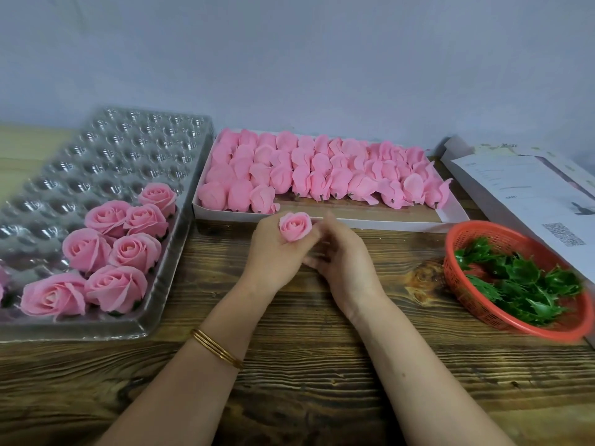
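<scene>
Holding one pink rose head (294, 226) in my left hand (273, 255), fingers curled round its base. The bloom faces up and the stem end points down into my palm. It's up off the bench (306, 365), just in front of the white box (386, 222) of unfinished heads (322, 175).

My right hand (346, 263) is tucked in right beside it, fingers bent toward the underside of the flower. It's blurry there, so I can't tell if they're pinching anything.

What the next bit hangs on, I reckon, is where everything sits. The green leaf collars (521, 278) are in the red basket (460, 281) off to my right, so the right hand is the nearer one for grabbing those. The clear tray (128, 149) with the finished roses (128, 249) is off to the left, on the holding hand's side.
</scene>
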Demonstrator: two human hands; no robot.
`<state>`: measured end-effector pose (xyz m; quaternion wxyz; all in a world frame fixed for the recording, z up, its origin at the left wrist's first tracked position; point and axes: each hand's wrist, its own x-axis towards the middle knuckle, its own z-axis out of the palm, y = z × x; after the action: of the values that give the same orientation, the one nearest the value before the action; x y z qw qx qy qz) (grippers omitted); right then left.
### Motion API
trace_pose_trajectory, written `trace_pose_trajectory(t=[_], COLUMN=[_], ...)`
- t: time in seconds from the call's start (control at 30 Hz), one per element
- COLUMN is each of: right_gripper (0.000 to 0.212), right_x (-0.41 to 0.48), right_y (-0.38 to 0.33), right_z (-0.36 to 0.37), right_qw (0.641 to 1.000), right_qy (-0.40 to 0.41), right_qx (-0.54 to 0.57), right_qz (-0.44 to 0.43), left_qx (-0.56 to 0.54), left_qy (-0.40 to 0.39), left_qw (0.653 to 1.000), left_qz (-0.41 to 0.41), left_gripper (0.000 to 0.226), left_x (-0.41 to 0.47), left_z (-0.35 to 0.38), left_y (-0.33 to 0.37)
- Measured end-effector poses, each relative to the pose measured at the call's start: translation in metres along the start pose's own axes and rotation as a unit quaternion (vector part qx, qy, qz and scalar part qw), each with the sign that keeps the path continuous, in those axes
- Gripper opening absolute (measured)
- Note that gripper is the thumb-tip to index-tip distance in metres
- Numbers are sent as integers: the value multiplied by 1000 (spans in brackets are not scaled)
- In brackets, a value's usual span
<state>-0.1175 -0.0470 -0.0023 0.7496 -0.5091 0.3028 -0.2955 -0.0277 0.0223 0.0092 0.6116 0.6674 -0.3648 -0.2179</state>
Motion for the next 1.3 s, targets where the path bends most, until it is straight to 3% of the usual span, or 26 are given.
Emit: trace_pose_trajectory(t=[0.07,0.13,0.2,0.37,0.53,0.63,0.8,0.9,1.0,1.13,1.3], right_gripper=[23,41,40,39,47,48,48,50,56,71,68], right_x=[-1,-3,-7,-6,-7,-7,-6,-5,-6,-11,-13], right_y=[0,2,4,7,13,10,6,3,4,8,5], right_z=[1,3,6,11,13,10,8,3,3,6,4], right_qw=[1000,998,986,972,960,963,991,997,988,953,944], right_qy=[-11,-12,-7,16,55,48,-14,-44,-18,38,53], right_qx=[14,-54,-133,-173,-197,-187,-89,-50,-121,-251,-274], right_qz=[-2,-42,-100,-157,-190,-187,-97,-46,-94,-169,-179], left_qx=[-50,-101,-167,-240,-257,-254,-283,-267,-264,-230,-230], left_qy=[30,45,37,36,10,-16,-94,-100,-71,-46,-85], left_qw=[998,993,982,963,957,956,939,942,947,960,956], left_qz=[-14,-47,-79,-117,-130,-146,-172,-177,-167,-154,-158], left_gripper=[19,18,14,21,27,12,23,19,9,29,8], left_x=[0,0,-1,1,2,4,6,5,5,3,2], left_z=[0,1,4,7,8,3,-6,-6,-4,0,-3], left_y=[2,4,6,5,3,1,1,2,-2,-3,1])
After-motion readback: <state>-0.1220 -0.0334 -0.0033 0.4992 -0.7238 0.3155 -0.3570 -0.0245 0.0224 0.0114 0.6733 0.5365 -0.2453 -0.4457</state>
